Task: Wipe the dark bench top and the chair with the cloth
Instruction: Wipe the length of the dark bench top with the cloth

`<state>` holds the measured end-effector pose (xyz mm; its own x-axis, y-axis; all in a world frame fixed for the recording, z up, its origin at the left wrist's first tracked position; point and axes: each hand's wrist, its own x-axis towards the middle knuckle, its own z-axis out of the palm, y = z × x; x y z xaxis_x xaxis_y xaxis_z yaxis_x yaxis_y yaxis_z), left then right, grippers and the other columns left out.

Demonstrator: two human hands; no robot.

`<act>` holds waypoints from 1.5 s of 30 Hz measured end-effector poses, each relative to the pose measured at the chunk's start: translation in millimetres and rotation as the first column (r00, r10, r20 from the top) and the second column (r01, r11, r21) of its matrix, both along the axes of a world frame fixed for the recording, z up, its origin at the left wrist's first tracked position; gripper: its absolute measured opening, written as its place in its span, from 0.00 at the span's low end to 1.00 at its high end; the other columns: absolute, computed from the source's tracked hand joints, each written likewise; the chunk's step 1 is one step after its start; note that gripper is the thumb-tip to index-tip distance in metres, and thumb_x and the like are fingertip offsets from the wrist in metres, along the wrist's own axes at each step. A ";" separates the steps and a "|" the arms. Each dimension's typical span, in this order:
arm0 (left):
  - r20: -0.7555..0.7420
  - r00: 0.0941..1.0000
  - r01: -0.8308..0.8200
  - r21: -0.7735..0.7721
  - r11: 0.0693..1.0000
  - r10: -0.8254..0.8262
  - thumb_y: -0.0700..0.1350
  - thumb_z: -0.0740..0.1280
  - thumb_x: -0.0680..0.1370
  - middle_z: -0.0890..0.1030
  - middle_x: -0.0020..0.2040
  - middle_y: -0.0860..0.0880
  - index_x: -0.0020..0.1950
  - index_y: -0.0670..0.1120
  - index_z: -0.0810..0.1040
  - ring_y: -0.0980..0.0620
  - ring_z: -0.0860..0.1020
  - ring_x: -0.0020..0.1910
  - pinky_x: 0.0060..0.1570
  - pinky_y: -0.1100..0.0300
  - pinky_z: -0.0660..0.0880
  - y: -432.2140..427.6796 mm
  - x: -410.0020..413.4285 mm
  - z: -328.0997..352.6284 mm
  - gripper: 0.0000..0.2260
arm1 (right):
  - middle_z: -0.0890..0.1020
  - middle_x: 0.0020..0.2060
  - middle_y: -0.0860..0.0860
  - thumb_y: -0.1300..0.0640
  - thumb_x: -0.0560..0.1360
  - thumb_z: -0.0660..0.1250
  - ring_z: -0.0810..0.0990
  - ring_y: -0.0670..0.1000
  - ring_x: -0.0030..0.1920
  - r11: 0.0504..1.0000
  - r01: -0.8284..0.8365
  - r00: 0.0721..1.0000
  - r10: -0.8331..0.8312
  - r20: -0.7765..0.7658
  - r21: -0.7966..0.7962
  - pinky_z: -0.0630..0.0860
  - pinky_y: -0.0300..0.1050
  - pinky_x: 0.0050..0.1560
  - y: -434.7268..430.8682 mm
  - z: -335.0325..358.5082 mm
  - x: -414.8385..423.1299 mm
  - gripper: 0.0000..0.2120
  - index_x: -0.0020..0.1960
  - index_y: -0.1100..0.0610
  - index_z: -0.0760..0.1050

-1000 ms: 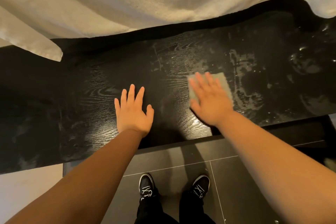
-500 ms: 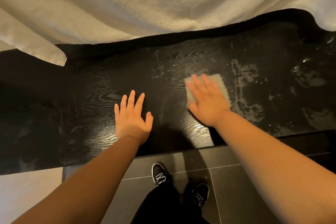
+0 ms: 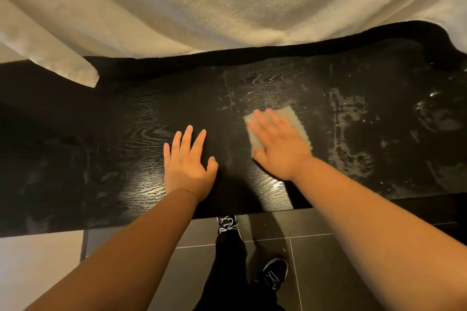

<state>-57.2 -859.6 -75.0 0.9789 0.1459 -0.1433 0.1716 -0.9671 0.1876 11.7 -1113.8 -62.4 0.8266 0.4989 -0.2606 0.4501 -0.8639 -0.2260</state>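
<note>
The dark wood-grain bench top (image 3: pixel 101 149) stretches across the view, with wet streaks on its right half. A folded pale grey-green cloth (image 3: pixel 294 120) lies flat on it, just right of the middle. My right hand (image 3: pixel 279 148) presses on the cloth with straight fingers and covers most of it. My left hand (image 3: pixel 188 164) rests flat on the bare wood about a hand's width to the left, fingers spread. No chair is in view.
A white bed cover (image 3: pixel 227 7) hangs over the bench's far edge, with a fold (image 3: pixel 63 68) drooping at the left. Below the near edge lie dark floor tiles (image 3: pixel 328 260), a light floor patch (image 3: pixel 38 265) and my black shoes (image 3: pixel 274 274).
My right hand has slid the cloth slightly left and away from me. My feet have shifted: one steps forward under the bench edge, the other back. The left hand has stayed in place.
</note>
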 end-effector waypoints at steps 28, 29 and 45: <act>0.046 0.999 0.026 0.044 0.999 -0.028 0.62 0.52 0.79 0.59 0.85 0.48 0.84 0.56 0.62 0.43 0.55 0.84 0.82 0.36 0.51 1.1 0.5 -1.8 0.33 | 0.56 0.85 0.53 0.41 0.79 0.50 0.50 0.59 0.84 0.967 -0.253 0.967 0.253 -0.019 0.024 0.44 0.59 0.83 64.4 -2.2 1.4 0.36 0.85 0.52 0.57; 0.045 0.999 0.022 0.040 0.999 -0.024 0.61 0.53 0.79 0.59 0.85 0.49 0.84 0.56 0.62 0.43 0.55 0.84 0.82 0.36 0.51 1.0 0.2 -1.8 0.32 | 0.54 0.85 0.53 0.41 0.78 0.48 0.48 0.60 0.84 0.978 -0.206 0.978 0.206 -0.005 0.013 0.45 0.60 0.83 59.3 -2.9 13.8 0.37 0.85 0.52 0.54; 0.013 0.999 0.046 0.059 0.997 -0.047 0.62 0.55 0.80 0.58 0.86 0.48 0.85 0.56 0.60 0.42 0.56 0.84 0.81 0.36 0.51 1.5 0.1 2.7 0.33 | 0.47 0.85 0.52 0.39 0.78 0.44 0.42 0.59 0.84 0.991 -0.131 0.991 0.130 -0.017 -0.024 0.38 0.57 0.82 64.5 0.6 44.6 0.38 0.86 0.50 0.49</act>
